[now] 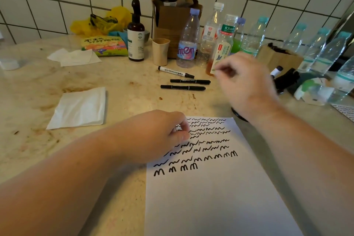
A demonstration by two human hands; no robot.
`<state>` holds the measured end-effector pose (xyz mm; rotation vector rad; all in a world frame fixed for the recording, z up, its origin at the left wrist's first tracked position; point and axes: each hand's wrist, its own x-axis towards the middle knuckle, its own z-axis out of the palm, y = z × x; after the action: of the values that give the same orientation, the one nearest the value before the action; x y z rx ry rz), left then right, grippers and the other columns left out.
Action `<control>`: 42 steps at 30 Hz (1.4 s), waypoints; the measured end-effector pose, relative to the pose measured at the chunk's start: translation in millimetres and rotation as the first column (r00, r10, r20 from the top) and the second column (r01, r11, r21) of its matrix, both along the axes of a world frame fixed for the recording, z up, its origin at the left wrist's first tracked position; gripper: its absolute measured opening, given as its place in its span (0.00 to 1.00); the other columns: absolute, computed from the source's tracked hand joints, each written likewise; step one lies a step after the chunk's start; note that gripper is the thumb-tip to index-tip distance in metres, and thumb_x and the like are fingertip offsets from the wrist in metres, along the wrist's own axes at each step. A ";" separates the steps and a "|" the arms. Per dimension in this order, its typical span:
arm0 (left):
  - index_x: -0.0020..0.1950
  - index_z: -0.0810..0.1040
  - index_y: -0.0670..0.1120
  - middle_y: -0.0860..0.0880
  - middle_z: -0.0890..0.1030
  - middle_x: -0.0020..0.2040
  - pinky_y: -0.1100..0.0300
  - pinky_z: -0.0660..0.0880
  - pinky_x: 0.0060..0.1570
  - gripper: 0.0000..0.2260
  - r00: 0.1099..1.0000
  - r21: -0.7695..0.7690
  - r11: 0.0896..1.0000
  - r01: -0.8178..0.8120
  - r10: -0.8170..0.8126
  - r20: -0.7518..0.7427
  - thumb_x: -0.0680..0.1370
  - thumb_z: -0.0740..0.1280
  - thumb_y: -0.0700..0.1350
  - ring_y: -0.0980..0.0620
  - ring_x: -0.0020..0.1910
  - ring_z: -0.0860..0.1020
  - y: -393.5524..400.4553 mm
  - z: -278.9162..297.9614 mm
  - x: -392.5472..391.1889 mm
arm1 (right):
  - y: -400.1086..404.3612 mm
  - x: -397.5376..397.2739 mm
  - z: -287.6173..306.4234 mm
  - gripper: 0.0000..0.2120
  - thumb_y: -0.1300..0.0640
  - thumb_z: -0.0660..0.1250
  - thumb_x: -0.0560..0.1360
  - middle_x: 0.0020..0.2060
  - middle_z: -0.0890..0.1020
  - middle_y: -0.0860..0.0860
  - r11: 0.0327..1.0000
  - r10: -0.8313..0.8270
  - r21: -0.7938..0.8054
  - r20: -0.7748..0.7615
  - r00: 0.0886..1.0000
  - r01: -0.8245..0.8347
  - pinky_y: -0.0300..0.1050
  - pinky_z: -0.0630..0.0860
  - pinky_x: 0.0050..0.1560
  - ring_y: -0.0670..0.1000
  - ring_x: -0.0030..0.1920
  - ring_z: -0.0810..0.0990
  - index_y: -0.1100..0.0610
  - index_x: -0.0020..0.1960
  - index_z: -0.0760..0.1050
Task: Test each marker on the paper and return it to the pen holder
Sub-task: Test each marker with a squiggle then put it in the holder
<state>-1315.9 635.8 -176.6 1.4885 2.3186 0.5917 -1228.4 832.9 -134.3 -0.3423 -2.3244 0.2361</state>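
A white paper (220,197) with rows of black test squiggles lies at the counter's front. My left hand (162,136) rests on its upper left corner with fingers curled under; nothing shows in it. My right hand (247,86) hovers, blurred, beyond the paper's far edge, fingers loosely curled, with no marker seen in it. Left of it lie a white whiteboard marker (175,72) and two black markers (190,81) (183,87), all capped. Behind the right hand a black pen holder (286,80) is partly hidden, with one white marker (277,71) poking out.
Several plastic bottles (187,44) stand along the back, with a beige cup (160,51), a brown pump bottle (136,34) and a cardboard box (172,15). White tissues (78,109) lie on the left. A black round object (237,115) peeks out under my right wrist.
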 end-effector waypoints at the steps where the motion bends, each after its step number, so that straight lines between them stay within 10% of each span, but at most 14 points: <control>1: 0.57 0.74 0.61 0.58 0.81 0.40 0.63 0.72 0.37 0.08 1.000 -0.002 1.000 0.000 0.000 -0.005 0.80 0.59 0.58 0.61 0.39 0.78 0.4 0.3 -0.1 | -0.9 -12.4 -6.6 0.07 0.59 0.68 0.78 0.50 0.80 0.49 0.999 0.001 -0.035 0.121 0.993 0.004 0.34 0.71 0.54 0.47 0.50 0.76 0.56 0.55 0.82; 7: 0.59 0.73 0.61 0.57 0.81 0.41 0.63 0.73 0.39 0.09 1.000 -0.039 0.999 0.003 -0.004 -0.026 0.81 0.59 0.57 0.60 0.40 0.77 1.7 1.2 -0.7 | 8.1 -70.6 -34.7 0.18 0.57 0.62 0.82 0.69 0.75 0.53 0.956 -0.084 -0.207 0.489 0.868 0.209 0.49 0.70 0.64 0.56 0.66 0.74 0.49 0.71 0.73; 22: 0.59 0.74 0.58 0.57 0.73 0.34 0.63 0.68 0.34 0.10 0.999 -0.007 1.000 0.011 -0.011 -0.049 0.80 0.60 0.58 0.60 0.35 0.73 0.6 1.7 -1.9 | -0.8 -72.2 -33.2 0.09 0.55 0.66 0.80 0.57 0.78 0.52 0.949 -0.182 -0.132 0.513 0.839 0.287 0.47 0.71 0.53 0.53 0.54 0.74 0.52 0.60 0.78; 26: 0.55 0.75 0.60 0.59 0.76 0.36 0.63 0.69 0.35 0.08 1.000 0.016 1.000 0.007 -0.007 -0.026 0.79 0.61 0.59 0.61 0.36 0.75 -1.9 0.7 -1.4 | -17.8 -26.7 -14.3 0.07 0.52 0.66 0.80 0.47 0.80 0.48 0.882 0.022 -0.432 0.434 0.900 0.187 0.46 0.75 0.47 0.50 0.47 0.78 0.52 0.57 0.76; 30: 0.51 0.75 0.61 0.59 0.77 0.36 0.65 0.69 0.34 0.06 0.999 0.006 1.000 0.009 -0.009 -0.045 0.79 0.61 0.59 0.63 0.35 0.75 -2.2 0.9 -0.7 | -40.0 38.3 -9.0 0.02 0.56 0.71 0.77 0.39 0.86 0.57 0.588 0.286 -0.809 0.231 0.930 0.020 0.52 0.81 0.44 0.52 0.36 0.83 0.54 0.47 0.82; 42: 0.53 0.78 0.62 0.60 0.81 0.39 0.66 0.70 0.35 0.13 0.991 0.054 0.993 0.103 -0.098 -0.093 0.74 0.62 0.63 0.63 0.40 0.76 -0.6 13.9 10.0 | -53.5 72.9 -44.0 0.04 0.58 0.72 0.69 0.32 0.83 0.57 0.252 0.373 -0.906 -0.232 0.898 -0.339 0.42 0.76 0.31 0.53 0.31 0.80 0.56 0.41 0.85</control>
<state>-1305.9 635.2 -162.6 1.6808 2.2944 0.5820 -1155.6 779.4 -178.3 -0.3344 -1.9766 1.8949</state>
